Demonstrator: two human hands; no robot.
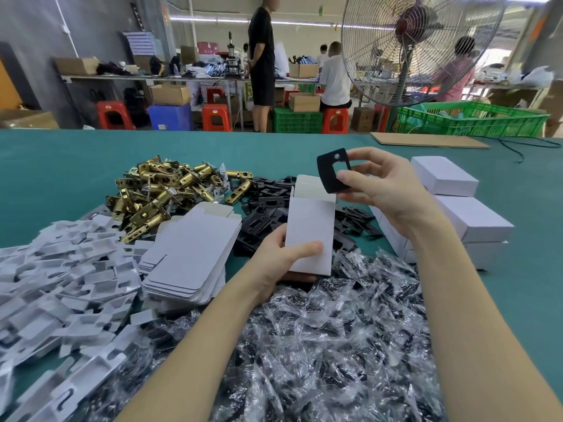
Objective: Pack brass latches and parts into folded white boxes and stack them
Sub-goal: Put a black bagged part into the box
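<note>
White box [309, 236], upright with its top flap open, sits mid-frame in the left hand [281, 258], thumb curled across its front. Just above its mouth the right hand [385, 190] pinches a black strike plate [327, 172]. Brass latches [164, 193] heap at upper left, flat box blanks [195, 251] beside them, closed boxes [469, 208] stacked right on the green table [61, 166].

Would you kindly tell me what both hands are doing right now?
Left hand: holds the open white cardboard box.
Right hand: pinches a flat black plate.
</note>
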